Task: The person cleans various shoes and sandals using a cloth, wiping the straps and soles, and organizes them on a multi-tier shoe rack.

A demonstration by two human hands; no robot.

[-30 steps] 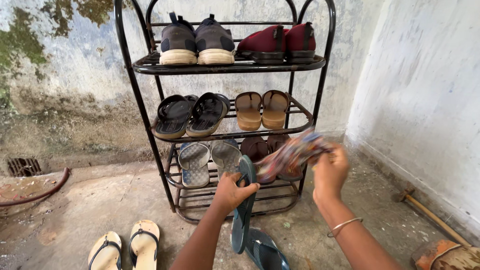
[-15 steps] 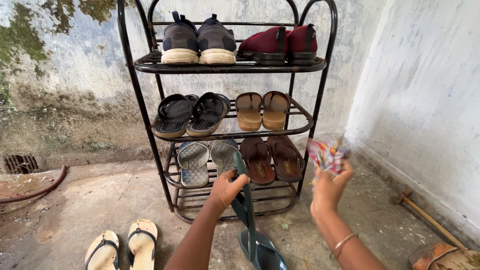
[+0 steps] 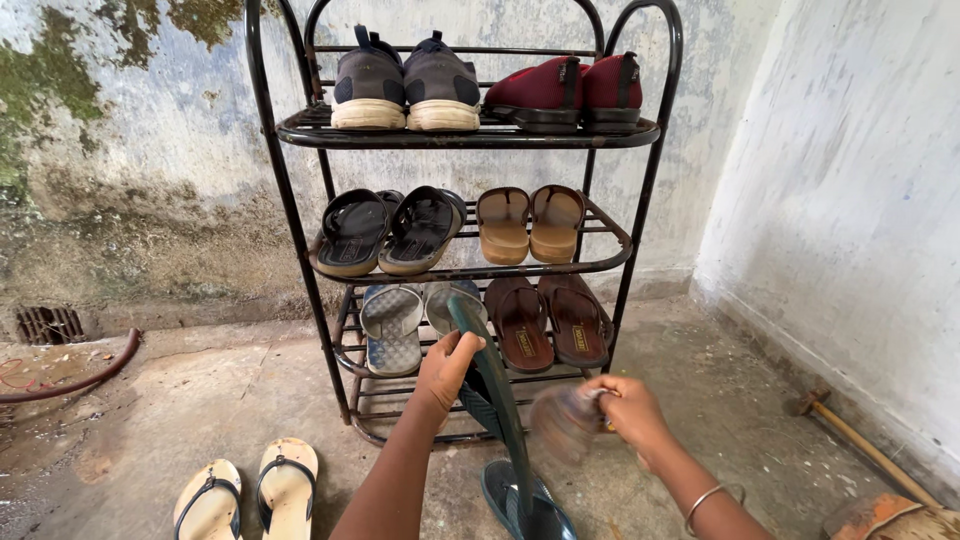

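While I look down through the head camera, the largest item in view is the black metal shoe rack (image 3: 290, 215), which stands against the stained back wall (image 3: 130, 150). Its top shelf carries a pair of grey sneakers (image 3: 405, 80) on the left and a pair of maroon shoes (image 3: 570, 90) on the right. Its middle shelf holds black sandals (image 3: 385, 230) beside tan sandals (image 3: 530, 222). On the lower shelf, grey flip-flops (image 3: 392, 325) lie left of brown sandals (image 3: 550, 320).

On the concrete floor (image 3: 200, 400), a pair of tan flip-flops with black straps (image 3: 250, 490) lies at lower left, well apart from the rack. A rusty drain grate (image 3: 48, 325) and a red hose (image 3: 70, 380) sit at far left. A wooden-handled tool (image 3: 850, 435) lies along the right wall.

My left hand (image 3: 445, 368) holds a dark teal flip-flop (image 3: 495, 385) on edge in front of the lower shelves, fingers clamped around its upper part. A second teal flip-flop (image 3: 525, 505) lies flat on the floor directly below it.

My right hand (image 3: 628, 408), with a metal bangle (image 3: 708, 498) at the wrist, has its fingers closed on a blurred cloth (image 3: 565, 420) just beside the held flip-flop; whether the cloth touches it I cannot tell.
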